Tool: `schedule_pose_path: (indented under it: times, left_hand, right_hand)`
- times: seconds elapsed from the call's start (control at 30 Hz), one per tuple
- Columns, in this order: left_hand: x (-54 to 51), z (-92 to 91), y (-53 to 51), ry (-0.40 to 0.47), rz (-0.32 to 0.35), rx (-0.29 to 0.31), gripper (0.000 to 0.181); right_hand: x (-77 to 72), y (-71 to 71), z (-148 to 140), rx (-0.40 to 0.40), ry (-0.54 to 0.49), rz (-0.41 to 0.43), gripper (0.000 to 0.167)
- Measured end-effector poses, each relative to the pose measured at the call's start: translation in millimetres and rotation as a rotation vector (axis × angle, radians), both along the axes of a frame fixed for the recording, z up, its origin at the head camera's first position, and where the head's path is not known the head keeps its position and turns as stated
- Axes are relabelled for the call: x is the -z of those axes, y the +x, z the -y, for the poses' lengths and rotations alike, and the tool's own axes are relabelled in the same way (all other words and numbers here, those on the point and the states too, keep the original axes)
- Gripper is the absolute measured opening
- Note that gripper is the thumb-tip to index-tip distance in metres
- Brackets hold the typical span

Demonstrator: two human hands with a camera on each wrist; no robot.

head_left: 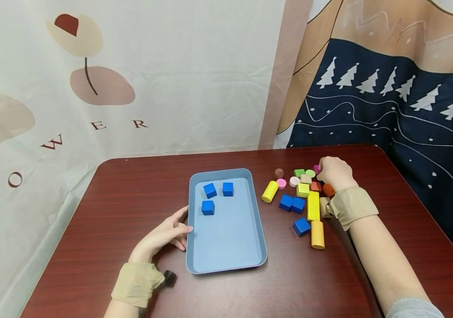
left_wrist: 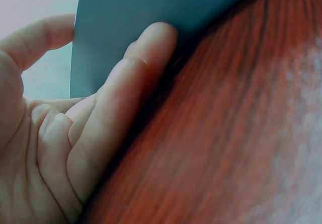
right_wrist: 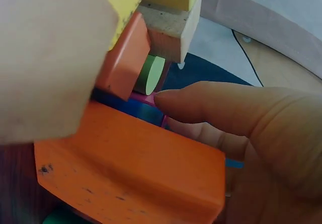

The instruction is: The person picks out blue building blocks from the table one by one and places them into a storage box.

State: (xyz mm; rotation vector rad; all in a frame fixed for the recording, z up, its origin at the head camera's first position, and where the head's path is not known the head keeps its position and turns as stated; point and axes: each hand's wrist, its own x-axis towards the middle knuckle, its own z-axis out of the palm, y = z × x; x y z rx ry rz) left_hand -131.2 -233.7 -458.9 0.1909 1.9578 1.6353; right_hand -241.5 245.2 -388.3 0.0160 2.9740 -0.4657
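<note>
A light blue tray [head_left: 226,247] lies on the table with three blue cubes [head_left: 208,207] in its far left part. My left hand [head_left: 167,234] holds the tray's left side, thumb at the rim and fingers against the outer wall [left_wrist: 121,12]. My right hand [head_left: 334,172] reaches down into the far right of the block group, beside a magenta block [head_left: 316,168]. In the right wrist view its thumb [right_wrist: 186,100] is by a dark blue block [right_wrist: 143,110], behind an orange block [right_wrist: 136,158]. Whether the fingers grip that blue block is hidden.
Right of the tray lie more blue cubes [head_left: 301,226], yellow cylinders [head_left: 270,191], a long yellow block [head_left: 313,206], a green block [head_left: 299,172] and a brown cylinder [head_left: 279,173]. Printed curtains [head_left: 194,88] hang beyond the dark red wooden table [head_left: 131,194].
</note>
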Motion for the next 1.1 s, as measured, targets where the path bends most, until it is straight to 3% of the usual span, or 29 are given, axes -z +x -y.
schedule_pose_path:
  times: [0.6, 1.1]
  left_hand:
    - [1.6, 0.0, 1.0, 0.012, -0.002, 0.005, 0.081]
    - [1.1, 0.6, -0.9, -0.013, 0.007, -0.005, 0.08]
  right_hand:
    - [7.5, 2.2, -2, 0.004, -0.02, -0.035, 0.014]
    - [-4.3, 0.5, -4, -0.021, -0.03, -0.07, 0.015]
